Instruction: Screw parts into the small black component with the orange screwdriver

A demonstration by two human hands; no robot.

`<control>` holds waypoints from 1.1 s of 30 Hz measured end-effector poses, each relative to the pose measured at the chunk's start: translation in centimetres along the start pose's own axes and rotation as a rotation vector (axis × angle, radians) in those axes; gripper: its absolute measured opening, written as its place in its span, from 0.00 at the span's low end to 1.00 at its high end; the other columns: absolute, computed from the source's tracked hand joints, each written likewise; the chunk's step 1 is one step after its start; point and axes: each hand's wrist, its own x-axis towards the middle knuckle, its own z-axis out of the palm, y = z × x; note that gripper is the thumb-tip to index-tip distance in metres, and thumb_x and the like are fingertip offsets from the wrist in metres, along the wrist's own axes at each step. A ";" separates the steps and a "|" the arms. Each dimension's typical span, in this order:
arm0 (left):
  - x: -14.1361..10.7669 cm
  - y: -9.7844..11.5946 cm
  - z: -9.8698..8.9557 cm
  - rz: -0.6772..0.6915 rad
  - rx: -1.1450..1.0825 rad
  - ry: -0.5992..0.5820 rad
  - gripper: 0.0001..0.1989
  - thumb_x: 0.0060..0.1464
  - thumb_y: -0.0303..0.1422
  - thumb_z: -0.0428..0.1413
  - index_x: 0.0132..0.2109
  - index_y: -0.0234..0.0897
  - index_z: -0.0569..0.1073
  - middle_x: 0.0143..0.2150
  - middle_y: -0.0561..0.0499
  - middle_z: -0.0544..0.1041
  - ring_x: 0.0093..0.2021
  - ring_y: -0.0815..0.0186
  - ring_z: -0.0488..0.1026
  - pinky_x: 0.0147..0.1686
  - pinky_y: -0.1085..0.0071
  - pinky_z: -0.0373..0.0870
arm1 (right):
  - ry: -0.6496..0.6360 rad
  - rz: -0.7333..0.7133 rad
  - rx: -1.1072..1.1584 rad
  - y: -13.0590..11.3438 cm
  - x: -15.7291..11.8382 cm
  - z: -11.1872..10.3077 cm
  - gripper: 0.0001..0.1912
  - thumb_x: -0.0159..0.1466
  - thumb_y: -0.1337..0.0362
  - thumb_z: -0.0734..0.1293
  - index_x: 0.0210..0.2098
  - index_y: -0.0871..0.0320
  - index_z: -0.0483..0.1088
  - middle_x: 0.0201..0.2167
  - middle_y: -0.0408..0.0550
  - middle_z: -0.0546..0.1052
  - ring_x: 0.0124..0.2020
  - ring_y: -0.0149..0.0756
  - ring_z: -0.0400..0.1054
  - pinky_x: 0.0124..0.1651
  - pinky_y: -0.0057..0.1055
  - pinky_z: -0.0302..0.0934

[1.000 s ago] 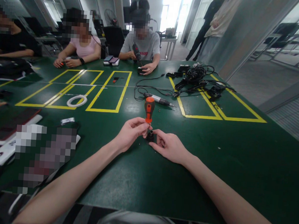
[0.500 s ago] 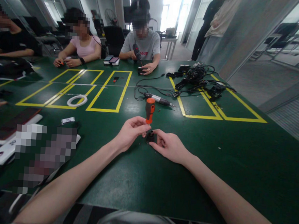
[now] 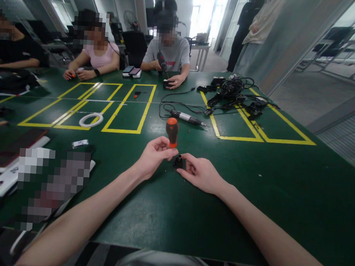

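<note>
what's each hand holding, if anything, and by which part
The left hand holds the screwdriver just below its handle. The right hand is at the side of the small black part; whether it grips cannot be told.

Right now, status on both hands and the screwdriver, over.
Left hand gripping screwdriver, handle up. Right hand at black part on table. Grey-and-black tool beyond, clear of both hands.

Light is dim, the far window [image 3: 201, 17] blown out, and soft glare marks the table [image 3: 138, 211].
</note>
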 end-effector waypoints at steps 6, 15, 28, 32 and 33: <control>0.1 -0.1 -0.2 0.023 0.006 -0.005 0.18 0.39 0.32 0.74 0.31 0.34 0.72 0.24 0.59 0.70 0.24 0.76 0.65 0.26 0.76 0.62 | 0.003 -0.012 0.001 0.1 0.0 0.0 0.09 0.67 0.62 0.69 0.46 0.56 0.69 0.21 0.36 0.71 0.22 0.32 0.65 0.30 0.27 0.51; 1.0 0.1 -0.8 0.158 0.099 0.160 0.17 0.41 0.35 0.72 0.32 0.35 0.72 0.28 0.58 0.72 0.23 0.76 0.64 0.24 0.77 0.62 | 0.005 0.014 0.000 0.1 0.0 0.0 0.12 0.65 0.62 0.71 0.48 0.56 0.70 0.23 0.37 0.72 0.22 0.31 0.64 0.30 0.28 0.52; 3.3 -0.6 -5.1 0.030 0.452 0.209 0.16 0.41 0.35 0.69 0.37 0.32 0.77 0.23 0.57 0.70 0.22 0.74 0.63 0.25 0.75 0.61 | 0.087 -0.047 0.138 0.5 0.0 -0.2 0.10 0.62 0.61 0.71 0.40 0.57 0.71 0.41 0.48 0.77 0.26 0.29 0.64 0.32 0.30 0.59; 3.3 -0.6 -5.5 0.002 0.502 0.192 0.17 0.46 0.30 0.62 0.45 0.31 0.77 0.23 0.59 0.67 0.21 0.74 0.61 0.25 0.75 0.59 | 0.045 0.082 0.211 0.6 0.1 -1.1 0.10 0.59 0.60 0.71 0.38 0.57 0.72 0.21 0.36 0.68 0.21 0.29 0.60 0.28 0.28 0.55; 3.4 -0.6 -5.6 -0.006 0.526 0.178 0.16 0.47 0.29 0.59 0.46 0.31 0.77 0.23 0.59 0.66 0.21 0.74 0.60 0.25 0.75 0.58 | 0.058 0.104 0.215 0.7 0.1 -1.3 0.09 0.58 0.60 0.71 0.37 0.57 0.73 0.19 0.35 0.67 0.21 0.29 0.59 0.27 0.28 0.53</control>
